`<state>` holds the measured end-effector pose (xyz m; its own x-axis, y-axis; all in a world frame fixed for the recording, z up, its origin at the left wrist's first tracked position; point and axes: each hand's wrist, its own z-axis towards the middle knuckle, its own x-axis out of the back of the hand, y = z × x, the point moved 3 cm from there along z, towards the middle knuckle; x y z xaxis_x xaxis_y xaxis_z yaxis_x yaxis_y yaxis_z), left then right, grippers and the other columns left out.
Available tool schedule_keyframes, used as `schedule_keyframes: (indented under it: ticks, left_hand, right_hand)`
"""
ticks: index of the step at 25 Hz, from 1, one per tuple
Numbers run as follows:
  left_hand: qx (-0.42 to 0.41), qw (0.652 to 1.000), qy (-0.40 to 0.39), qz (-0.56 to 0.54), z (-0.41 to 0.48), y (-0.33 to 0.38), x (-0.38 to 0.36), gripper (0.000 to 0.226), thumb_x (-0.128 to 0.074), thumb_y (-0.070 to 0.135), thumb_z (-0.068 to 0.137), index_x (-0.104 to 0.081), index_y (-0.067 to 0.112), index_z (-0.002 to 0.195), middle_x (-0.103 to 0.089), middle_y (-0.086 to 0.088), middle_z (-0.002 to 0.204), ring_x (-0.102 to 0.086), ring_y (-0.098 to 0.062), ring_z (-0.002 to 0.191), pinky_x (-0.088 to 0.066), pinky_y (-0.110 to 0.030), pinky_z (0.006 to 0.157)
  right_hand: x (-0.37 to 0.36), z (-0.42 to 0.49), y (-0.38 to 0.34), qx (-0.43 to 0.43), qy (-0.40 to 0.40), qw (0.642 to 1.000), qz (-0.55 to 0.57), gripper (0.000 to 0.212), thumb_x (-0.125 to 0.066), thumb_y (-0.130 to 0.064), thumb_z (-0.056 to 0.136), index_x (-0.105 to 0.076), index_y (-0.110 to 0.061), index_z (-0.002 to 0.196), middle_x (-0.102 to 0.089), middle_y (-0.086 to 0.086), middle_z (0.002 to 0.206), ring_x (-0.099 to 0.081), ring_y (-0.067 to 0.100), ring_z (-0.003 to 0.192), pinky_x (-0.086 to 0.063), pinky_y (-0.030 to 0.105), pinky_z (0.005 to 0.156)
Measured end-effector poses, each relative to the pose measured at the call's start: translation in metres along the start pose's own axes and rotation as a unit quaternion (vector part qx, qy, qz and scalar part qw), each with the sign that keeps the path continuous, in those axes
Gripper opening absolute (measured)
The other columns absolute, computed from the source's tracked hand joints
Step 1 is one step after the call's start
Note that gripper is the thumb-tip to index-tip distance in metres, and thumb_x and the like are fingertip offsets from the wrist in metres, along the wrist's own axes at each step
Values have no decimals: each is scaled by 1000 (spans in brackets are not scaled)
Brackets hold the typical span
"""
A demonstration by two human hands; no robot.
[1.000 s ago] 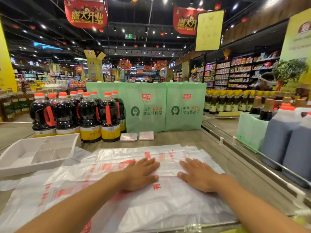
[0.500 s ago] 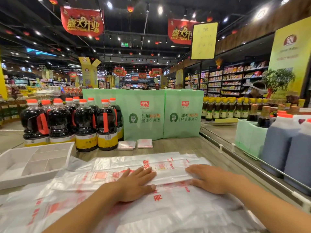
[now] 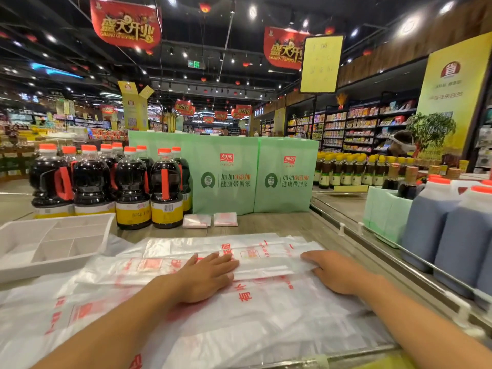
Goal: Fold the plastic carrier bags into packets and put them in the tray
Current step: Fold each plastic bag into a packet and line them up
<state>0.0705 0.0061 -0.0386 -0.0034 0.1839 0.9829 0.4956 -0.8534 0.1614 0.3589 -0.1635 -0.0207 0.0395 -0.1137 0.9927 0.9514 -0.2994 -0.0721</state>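
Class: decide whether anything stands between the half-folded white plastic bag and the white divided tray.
Nothing visible does. The left hand and right hand press the folded white plastic bag; the white divided plastic tray lies to its left, only flat loose bags between.

Bag stack (image 3: pixel 266 320) flat on the counter (image 3: pixel 279 225), directly before me. Folded strip (image 3: pixel 266 263) lies across its far part; my left hand (image 3: pixel 205 280) on the strip at centre, my right hand (image 3: pixel 338 272) on its right end. Tray (image 3: pixel 16 270) beside the stack, left. Bottles (image 3: pixel 130 187) behind the tray. Two packets (image 3: pixel 210 220) right of the bottles, before the standing bags (image 3: pixel 226 193). Jugs (image 3: pixel 439 230) far right
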Motion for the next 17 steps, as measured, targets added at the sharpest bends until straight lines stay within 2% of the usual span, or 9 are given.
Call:
schedule_keyframes:
  ticks: [4, 10, 12, 14, 17]
  left_hand:
    - [3, 999, 33, -9, -2, 0, 3, 52, -20, 52, 109, -16, 45, 160, -8, 19, 169, 0, -7, 156, 5, -51, 125]
    - [7, 1000, 19, -8, 1, 2, 2, 52, -20, 52, 109, -12, 46, 160, -3, 18, 169, 3, -10, 156, 7, -50, 125]
    - [6, 1000, 14, -11, 1, 3, 1, 52, -20, 53, 109, -11, 46, 160, -1, 18, 169, 5, -10, 156, 8, -49, 125]
    - [5, 1000, 9, -16, 3, 4, -1, 53, -20, 53, 109, -10, 46, 160, 0, 18, 169, 6, -10, 156, 9, -49, 125]
    - [6, 1000, 9, -28, 4, 3, -2, 55, -22, 54, 108, -9, 45, 161, -1, 18, 169, 7, -7, 156, 8, -48, 125]
  right_hand:
    - [3, 2, 2, -15, 33, 999, -4, 42, -55, -25, 98, -58, -30, 139, -58, -9, 144, -52, 18, 133, -44, 37, 108]
    - [8, 11, 2, -30, 134, 990, -19, 23, -60, -15, 93, -75, -23, 110, -73, -4, 114, -66, 23, 104, -54, 39, 86]
    - [12, 13, -12, 14, 187, 982, -16, 15, -60, -15, 95, -75, -17, 97, -73, -4, 103, -67, 23, 93, -54, 39, 79]
    - [19, 14, -32, 71, 240, 968, -23, 12, -64, -13, 93, -76, -15, 93, -72, -4, 102, -68, 22, 87, -56, 39, 73]
    - [28, 23, -62, 126, 235, 963, -38, 13, -64, -17, 96, -77, -15, 96, -72, -3, 110, -68, 20, 92, -58, 39, 77]
